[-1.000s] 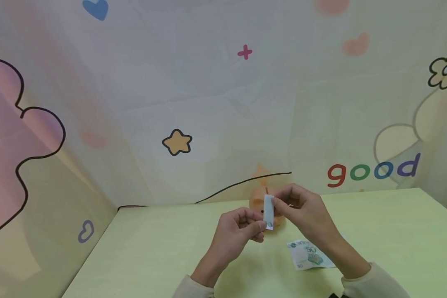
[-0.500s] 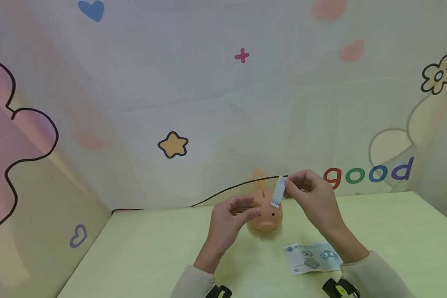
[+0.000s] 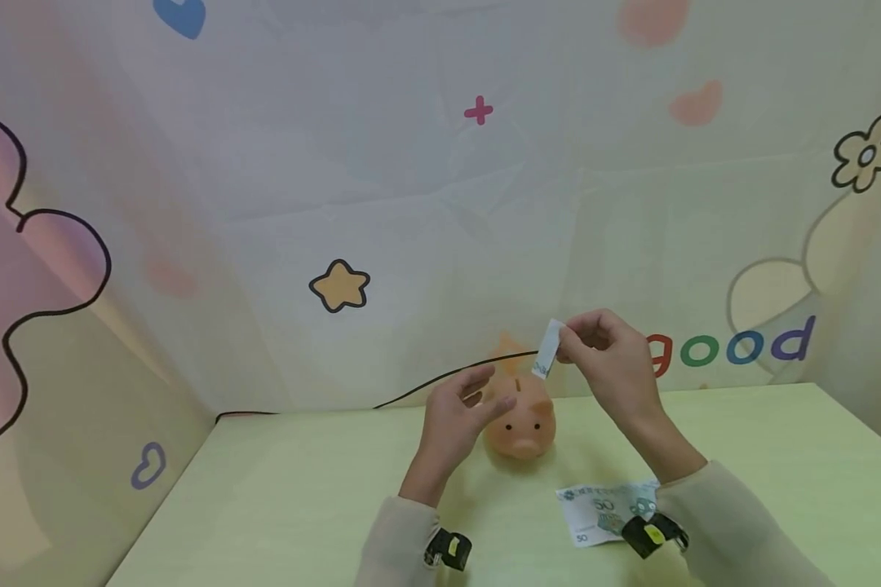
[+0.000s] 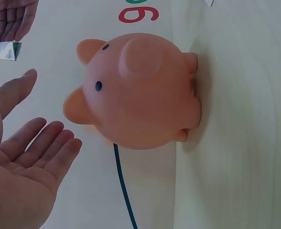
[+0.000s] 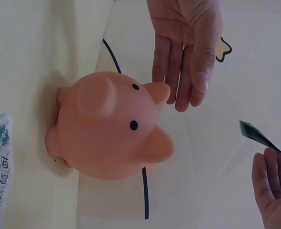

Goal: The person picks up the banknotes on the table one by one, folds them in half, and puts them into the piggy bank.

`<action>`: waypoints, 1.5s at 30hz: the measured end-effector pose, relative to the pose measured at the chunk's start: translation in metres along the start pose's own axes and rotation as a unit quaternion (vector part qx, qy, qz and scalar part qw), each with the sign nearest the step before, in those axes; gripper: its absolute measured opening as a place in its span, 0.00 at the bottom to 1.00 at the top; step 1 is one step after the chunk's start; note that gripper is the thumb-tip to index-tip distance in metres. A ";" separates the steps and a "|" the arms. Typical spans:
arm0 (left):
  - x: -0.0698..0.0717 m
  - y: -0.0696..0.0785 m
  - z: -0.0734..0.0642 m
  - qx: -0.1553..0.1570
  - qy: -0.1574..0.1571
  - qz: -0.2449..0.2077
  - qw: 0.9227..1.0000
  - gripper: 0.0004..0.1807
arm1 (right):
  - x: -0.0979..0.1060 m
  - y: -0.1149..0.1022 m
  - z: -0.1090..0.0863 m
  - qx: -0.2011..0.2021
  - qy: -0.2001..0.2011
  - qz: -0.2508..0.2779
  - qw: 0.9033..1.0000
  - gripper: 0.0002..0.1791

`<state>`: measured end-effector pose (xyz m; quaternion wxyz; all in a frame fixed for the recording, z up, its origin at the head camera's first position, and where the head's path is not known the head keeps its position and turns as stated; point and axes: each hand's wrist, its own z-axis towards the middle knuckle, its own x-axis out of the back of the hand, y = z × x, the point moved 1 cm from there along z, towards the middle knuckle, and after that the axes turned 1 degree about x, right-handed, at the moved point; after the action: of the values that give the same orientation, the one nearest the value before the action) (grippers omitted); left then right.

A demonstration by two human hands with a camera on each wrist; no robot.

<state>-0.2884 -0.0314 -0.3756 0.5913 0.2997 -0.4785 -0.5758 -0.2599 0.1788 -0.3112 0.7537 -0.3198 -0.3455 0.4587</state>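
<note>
An orange piggy bank with a slot on top stands on the table, snout toward me. Beside its left ear my left hand hovers with fingers spread and nothing in them; the left wrist view shows the fingers apart from the pig. Above and right of the slot, my right hand pinches a folded banknote, a narrow tilted strip. In the right wrist view the folded note shows dark green edges.
A flat banknote marked 50 lies on the pale table, partly behind the right wrist's strap camera. A printed cloth backdrop rises behind the pig.
My left hand has let go of the folded note and moved up beside the pig. The right hand has carried the note upward, uncovering the pig's face and slot.
</note>
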 end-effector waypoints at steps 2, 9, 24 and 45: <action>-0.001 -0.003 0.002 0.002 0.001 0.003 1.000 0.27 | -0.001 0.001 0.002 -0.004 -0.001 0.005 1.000 0.10; -0.002 -0.010 0.011 0.012 -0.003 0.001 1.000 0.29 | -0.003 0.003 0.007 -0.016 0.004 0.023 1.000 0.11; -0.009 -0.028 0.014 0.054 -0.030 -0.013 0.998 0.31 | -0.013 0.012 0.013 -0.044 0.006 0.019 0.999 0.11; -0.009 -0.030 0.012 0.071 -0.029 0.018 0.997 0.29 | -0.025 0.024 0.015 -0.050 0.004 -0.007 0.999 0.10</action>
<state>-0.3094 -0.0248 -0.4002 0.5644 0.3154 -0.5403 -0.5386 -0.2918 0.1673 -0.3282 0.7411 -0.3563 -0.3673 0.4347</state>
